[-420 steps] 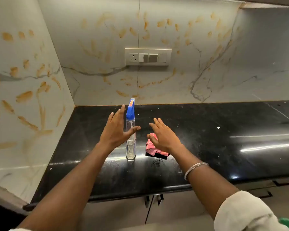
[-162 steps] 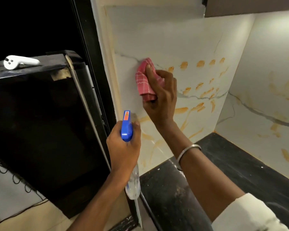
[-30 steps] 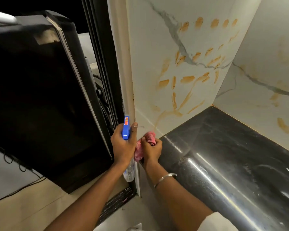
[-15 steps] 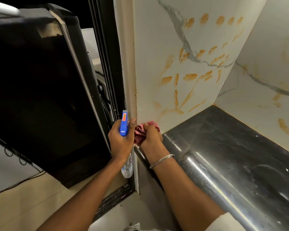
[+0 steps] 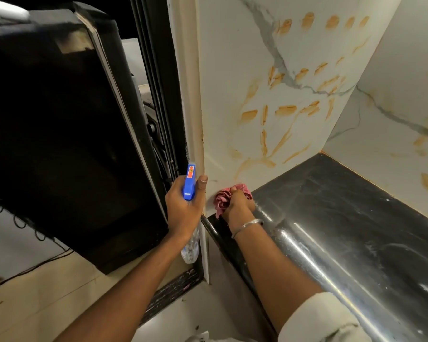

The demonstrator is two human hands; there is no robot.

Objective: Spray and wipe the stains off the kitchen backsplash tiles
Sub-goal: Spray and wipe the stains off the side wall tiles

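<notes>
left hand (image 5: 183,206): it grips the spray bottle (image 5: 188,181) at the neck, with the fingers curled around it and the thumb up beside the blue head. it is just past the left end of the countertop (image 5: 344,218).
spray bottle: upright, with an orange label on top of the blue head. the clear body hangs under the fist, lower than the countertop edge.
right hand (image 5: 237,203): its fingers are curled around the pink cloth (image 5: 221,198) and press it on the side tile (image 5: 232,70), at the front left corner of the countertop.
pink cloth: bunched, touching the bottom of the side tile, just above the countertop.
side tile: white with 1 grey vein. it stands on the left end of the countertop.
stains (image 5: 286,110): many orange-brown smears on the side tile, above the countertop, higher than the cloth and to its right.
back tile (image 5: 405,95): it runs along the far side of the countertop and has some fainter orange marks.
countertop: black and glossy, with a rounded front edge and bright light streaks.
bangle (image 5: 247,224): silver, on the right wrist, over the front edge of the countertop.
black appliance (image 5: 59,144): a large dark box to the left of the countertop, past the side wall.
</notes>
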